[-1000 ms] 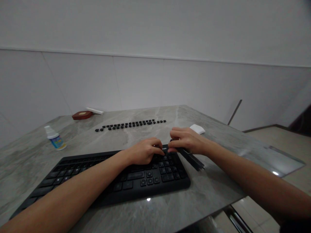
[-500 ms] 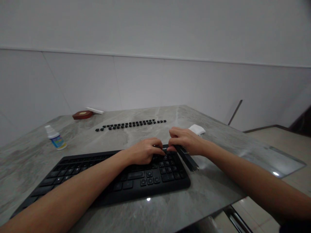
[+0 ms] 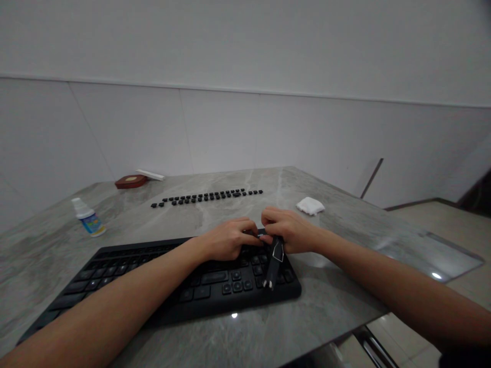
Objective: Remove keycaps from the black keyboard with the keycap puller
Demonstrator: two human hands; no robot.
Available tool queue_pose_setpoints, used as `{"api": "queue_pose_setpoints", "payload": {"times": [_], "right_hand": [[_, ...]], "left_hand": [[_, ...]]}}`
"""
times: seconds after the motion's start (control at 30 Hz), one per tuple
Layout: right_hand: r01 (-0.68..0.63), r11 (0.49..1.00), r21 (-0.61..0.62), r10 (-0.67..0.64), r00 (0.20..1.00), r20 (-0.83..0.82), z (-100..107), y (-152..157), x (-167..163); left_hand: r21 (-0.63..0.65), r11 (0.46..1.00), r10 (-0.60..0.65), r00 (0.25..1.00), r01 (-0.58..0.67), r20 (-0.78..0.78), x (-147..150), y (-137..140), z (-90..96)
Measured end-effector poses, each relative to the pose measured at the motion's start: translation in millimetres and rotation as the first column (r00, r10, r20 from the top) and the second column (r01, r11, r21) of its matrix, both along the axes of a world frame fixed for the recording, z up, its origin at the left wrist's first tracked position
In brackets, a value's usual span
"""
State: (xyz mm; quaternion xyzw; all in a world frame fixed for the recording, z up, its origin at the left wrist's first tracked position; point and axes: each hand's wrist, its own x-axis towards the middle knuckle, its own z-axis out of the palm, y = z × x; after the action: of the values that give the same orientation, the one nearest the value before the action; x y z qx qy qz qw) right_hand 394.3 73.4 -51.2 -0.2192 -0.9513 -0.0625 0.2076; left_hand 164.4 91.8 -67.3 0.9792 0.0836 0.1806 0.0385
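The black keyboard (image 3: 215,301) lies at a slant on the grey marbled table. My left hand (image 3: 230,239) rests over its upper right part, fingers bent and pinched together near the top keys; what is between them is hidden. Close beside it, my right hand (image 3: 286,230) is closed around a slim black tool (image 3: 273,271) with a bent wire loop and pale tips, perhaps a keycap puller. The tool's lower end hangs over the number keys. My two hands' fingertips almost meet at the keyboard's top edge.
Loose black keycaps (image 3: 205,197) lie in rows beyond the keyboard. A white folded cloth (image 3: 310,206) is to the right. On the left stand a spray bottle (image 3: 89,219) and, at the back, a reddish-brown case (image 3: 130,181) beside a white strip (image 3: 150,175).
My right hand has turned and shifted slightly left and down, swinging the black tool's lower end left over the keys. The white cloth shows more fully. My left hand has hardly moved.
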Motion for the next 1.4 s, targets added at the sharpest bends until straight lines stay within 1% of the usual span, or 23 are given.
{"api": "queue_pose_setpoints", "payload": {"times": [0.07, 0.1, 0.17, 0.2, 0.23, 0.27, 0.4, 0.53, 0.6, 0.7, 0.83, 0.9, 1.0, 1.03, 1.1, 1.17, 1.23, 1.27, 1.33, 1.4], "right_hand": [[0.097, 0.986, -0.137, -0.102, 0.994, -0.029, -2, 4, 1], [0.162, 0.96, -0.228, -0.172, 0.985, -0.023, -3, 7, 1], [0.277, 0.874, -0.4, -0.289, 0.957, 0.029, -3, 11, 3], [0.315, 0.831, -0.459, -0.323, 0.944, 0.064, -3, 12, 4], [0.344, 0.801, -0.489, -0.343, 0.934, 0.096, -2, 13, 5], [0.366, 0.79, -0.492, -0.353, 0.928, 0.122, 0, 13, 5], [0.398, 0.83, -0.391, -0.352, 0.917, 0.187, 8, 7, 6], [0.379, 0.884, -0.272, -0.331, 0.921, 0.207, 13, -3, 1], [0.372, 0.899, -0.23, -0.326, 0.92, 0.216, 13, -7, -3], [0.39, 0.898, -0.203, -0.343, 0.911, 0.229, 14, -10, -6], [0.429, 0.875, -0.224, -0.374, 0.893, 0.251, 14, -3, -2], [0.387, 0.893, -0.231, -0.329, 0.91, 0.254, 14, 0, 0], [0.289, 0.94, -0.184, -0.24, 0.939, 0.247, 13, -3, -2], [0.278, 0.947, -0.159, -0.235, 0.94, 0.246, 13, -5, -4], [0.296, 0.947, -0.122, -0.258, 0.932, 0.255, 14, -9, -7], [0.35, 0.927, -0.134, -0.306, 0.914, 0.268, 15, -9, -8], [0.398, 0.886, -0.24, -0.33, 0.902, 0.277, 16, -3, -4], [0.407, 0.854, -0.324, -0.324, 0.904, 0.279, 15, 1, -2], [0.394, 0.774, -0.496, -0.291, 0.916, 0.275, 13, 11, 4], [0.361, 0.699, -0.617, -0.256, 0.932, 0.255, 11, 20, 9]], "left_hand": [[-0.01, 1.0, 0.027, 1.0, -0.028, -0.005, 0, 1, -1.3], [-0.015, 0.999, 0.041, 0.999, -0.041, 0.003, 0, 1, -2.2], [-0.024, 0.999, 0.049, 0.998, -0.048, 0.03, 0, 3, -4.4], [-0.027, 0.999, 0.044, 0.998, -0.043, 0.044, 0, 3, -5.5], [-0.031, 0.999, 0.036, 0.998, -0.035, 0.054, 0, 4, -6.3], [-0.036, 0.999, 0.027, 0.998, -0.025, 0.06, 0, 4, -6.8], [-0.042, 0.999, 0.034, 0.998, -0.031, 0.056, 1, 2, -5.3], [-0.035, 0.996, 0.086, 0.996, -0.086, 0.008, 1, 0, -1.7], [-0.036, 0.996, 0.077, 0.997, -0.077, 0.004, 1, 0, -1.0], [-0.037, 0.998, 0.052, 0.999, -0.052, 0.007, 0, 0, -1.2], [-0.025, 0.997, 0.071, 0.998, -0.07, 0.004, 0, 0, -1.9], [-0.018, 0.998, 0.068, 0.998, -0.068, 0.002, 0, 1, -2.2], [-0.011, 0.999, 0.039, 0.999, -0.039, 0.008, -1, 2, -2.8], [-0.012, 1.0, 0.027, 1.0, -0.027, 0.01, -1, 3, -2.9], [-0.021, 1.0, 0.011, 1.0, -0.01, 0.012, -1, 3, -3.2], [-0.036, 0.999, 0.027, 1.0, -0.027, 0.01, -1, 3, -3.3], [-0.046, 0.997, 0.058, 0.998, -0.057, 0.014, 0, 2, -3.5], [-0.048, 0.997, 0.068, 0.997, -0.067, 0.022, 0, 2, -3.6], [-0.044, 0.997, 0.061, 0.997, -0.059, 0.039, 0, 1, -4.0], [-0.038, 0.999, 0.039, 0.998, -0.038, 0.039, 0, 1, -4.2]]}}
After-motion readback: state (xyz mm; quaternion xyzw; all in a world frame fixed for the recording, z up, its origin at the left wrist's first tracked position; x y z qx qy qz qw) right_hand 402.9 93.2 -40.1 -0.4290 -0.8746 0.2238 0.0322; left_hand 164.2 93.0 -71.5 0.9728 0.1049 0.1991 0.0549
